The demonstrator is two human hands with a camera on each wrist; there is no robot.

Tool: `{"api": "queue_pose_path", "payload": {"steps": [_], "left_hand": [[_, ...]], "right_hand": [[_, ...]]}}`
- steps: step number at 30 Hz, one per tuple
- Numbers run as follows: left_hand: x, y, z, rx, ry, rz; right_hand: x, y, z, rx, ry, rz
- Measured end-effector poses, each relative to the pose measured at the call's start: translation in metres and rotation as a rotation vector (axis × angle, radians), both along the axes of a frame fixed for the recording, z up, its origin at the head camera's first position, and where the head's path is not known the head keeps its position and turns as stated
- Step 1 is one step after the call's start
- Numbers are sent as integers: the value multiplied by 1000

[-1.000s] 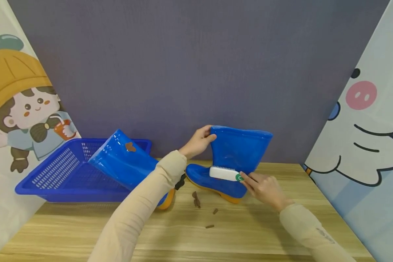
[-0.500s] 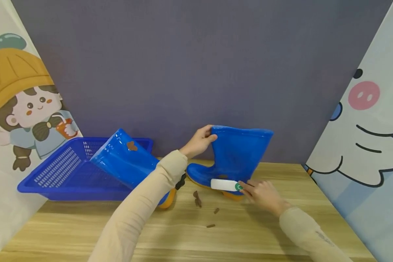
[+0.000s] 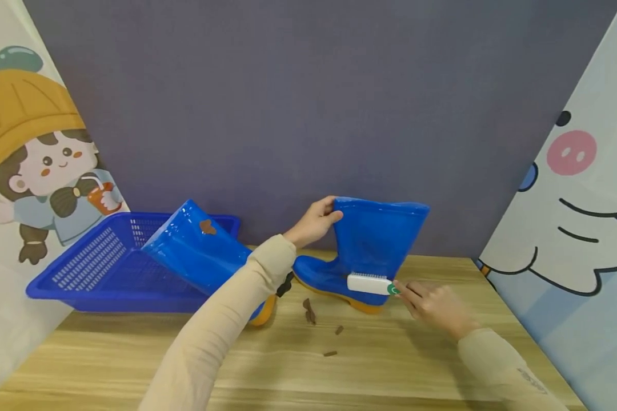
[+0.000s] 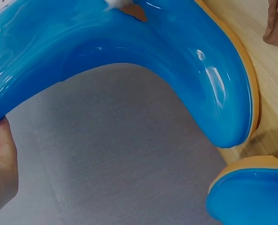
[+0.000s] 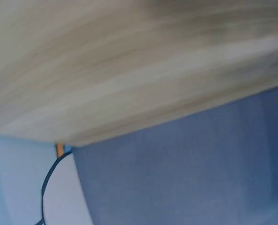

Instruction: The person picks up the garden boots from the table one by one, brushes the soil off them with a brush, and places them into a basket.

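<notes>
A blue rain boot [image 3: 377,234] with an orange sole stands upright on the table. At its top edge my left hand [image 3: 313,221] grips the rim, thumb on the near side. My right hand [image 3: 437,305] holds a white scrubbing brush [image 3: 368,283] by its green-marked handle, bristles against the boot's lower shaft near the heel. In the left wrist view, a brown patch [image 4: 135,11] shows on the boot beside white bristles. The right wrist view catches neither the hand nor the brush, only table and walls.
A second blue boot [image 3: 195,251] with a brown patch [image 3: 208,227] leans over the blue plastic basket [image 3: 51,294] at left. Several brown scraps [image 3: 309,312] lie on the wooden table [image 3: 391,371]. A grey panel [image 3: 308,114] rises behind.
The right hand has moved the brush down the boot, then back up slightly and to the right toward the heel. The left hand keeps its grip on the rim.
</notes>
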State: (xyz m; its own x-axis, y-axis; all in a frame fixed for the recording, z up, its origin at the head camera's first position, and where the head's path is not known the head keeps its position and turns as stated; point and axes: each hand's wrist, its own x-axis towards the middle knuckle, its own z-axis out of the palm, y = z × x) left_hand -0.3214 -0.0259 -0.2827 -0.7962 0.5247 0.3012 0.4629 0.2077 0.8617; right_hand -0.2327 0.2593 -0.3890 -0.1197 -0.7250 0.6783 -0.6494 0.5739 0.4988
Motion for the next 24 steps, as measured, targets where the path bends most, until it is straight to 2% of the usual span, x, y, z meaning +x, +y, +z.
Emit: {"api": "queue_pose_path", "payload": {"steps": [5,11,13,20,24], "left_hand": [[1,2,1,-41,-8,3],[1,0,2,-50,4,32],[5,-2,4,-53,1,30],[30,-5,22,-55,-24,19],[30,-4,22,-49,-19,16]], "right_hand": [[-3,-6,-9,-1,-56,-38],[-7,-10,-9,1,-85,-63],[-8,-12,-8,7,-94,-71],[-10,-18,-6,4,-104,-63],[-12,-19,-6,13,-111,-61]]}}
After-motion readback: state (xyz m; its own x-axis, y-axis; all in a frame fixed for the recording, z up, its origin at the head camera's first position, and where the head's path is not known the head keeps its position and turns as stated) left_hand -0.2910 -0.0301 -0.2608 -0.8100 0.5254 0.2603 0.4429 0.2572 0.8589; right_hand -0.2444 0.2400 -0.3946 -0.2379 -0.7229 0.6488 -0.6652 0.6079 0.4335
